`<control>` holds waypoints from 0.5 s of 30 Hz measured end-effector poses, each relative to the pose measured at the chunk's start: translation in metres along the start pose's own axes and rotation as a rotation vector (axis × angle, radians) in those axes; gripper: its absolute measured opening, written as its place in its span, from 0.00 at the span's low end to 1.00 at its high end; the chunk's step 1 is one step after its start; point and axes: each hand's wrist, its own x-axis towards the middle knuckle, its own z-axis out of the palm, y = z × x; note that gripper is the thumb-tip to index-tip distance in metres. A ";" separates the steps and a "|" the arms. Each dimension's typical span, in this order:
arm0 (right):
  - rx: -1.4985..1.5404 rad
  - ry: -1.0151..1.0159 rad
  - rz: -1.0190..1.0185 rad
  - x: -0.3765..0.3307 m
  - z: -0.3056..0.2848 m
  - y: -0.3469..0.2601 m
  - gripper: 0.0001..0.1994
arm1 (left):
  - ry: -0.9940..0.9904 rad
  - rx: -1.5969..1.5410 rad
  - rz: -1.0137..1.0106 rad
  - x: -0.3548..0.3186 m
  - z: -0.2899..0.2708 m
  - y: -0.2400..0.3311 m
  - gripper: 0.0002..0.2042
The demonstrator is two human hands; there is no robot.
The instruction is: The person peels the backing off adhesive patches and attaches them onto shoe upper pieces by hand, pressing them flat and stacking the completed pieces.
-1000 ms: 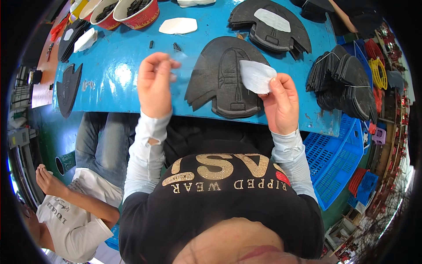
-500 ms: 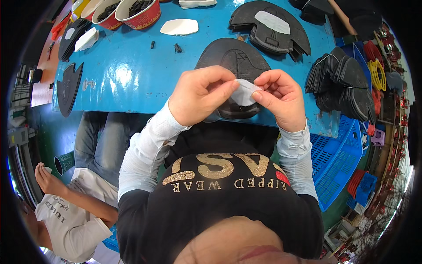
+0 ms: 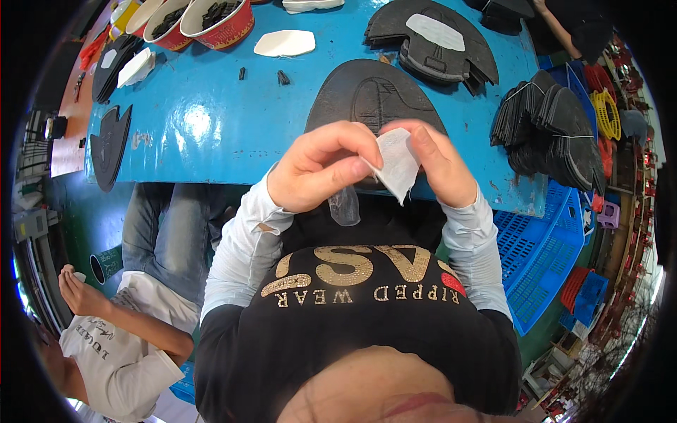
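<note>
My left hand [image 3: 321, 173] and my right hand [image 3: 441, 162] meet in front of my chest, both pinching a small white patch [image 3: 396, 161]. A thin clear film [image 3: 345, 204] hangs down from under my left fingers, peeled away from the patch. Just beyond my hands, a black shoe-upper piece [image 3: 367, 99] lies flat on the blue table [image 3: 204, 134], partly hidden by my fingers.
More black upper pieces are stacked at the back [image 3: 434, 42] and bundled at the right [image 3: 550, 127]. Red bowls [image 3: 215, 21] and white patches [image 3: 282, 44] sit at the far left. A blue crate [image 3: 543, 254] stands to my right. Another person [image 3: 113, 338] sits at lower left.
My left hand came across from the table to join my right hand on the white patch; the clear film now hangs free below it.
</note>
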 end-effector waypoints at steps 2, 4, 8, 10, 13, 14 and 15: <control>0.192 -0.102 0.198 -0.005 0.003 -0.002 0.16 | -0.054 0.044 0.004 -0.002 -0.007 -0.006 0.07; 0.248 0.038 0.062 -0.007 0.009 0.005 0.13 | 0.082 -0.005 -0.099 -0.006 -0.002 -0.005 0.12; 0.100 0.295 -0.171 -0.017 0.023 0.013 0.07 | 0.294 -0.145 -0.360 -0.022 0.000 -0.002 0.20; 0.008 0.357 -0.202 -0.020 0.030 0.017 0.07 | 0.357 0.229 -0.335 -0.026 0.019 -0.007 0.14; -0.205 0.475 -0.262 -0.024 0.031 0.038 0.06 | 0.463 0.674 -0.514 -0.029 0.023 -0.007 0.06; -0.411 0.504 -0.423 -0.023 0.030 0.041 0.06 | 0.438 0.859 -0.490 -0.024 0.025 -0.002 0.08; -0.619 0.528 -0.585 -0.022 0.030 0.042 0.06 | 0.436 0.859 -0.488 -0.021 0.022 -0.001 0.08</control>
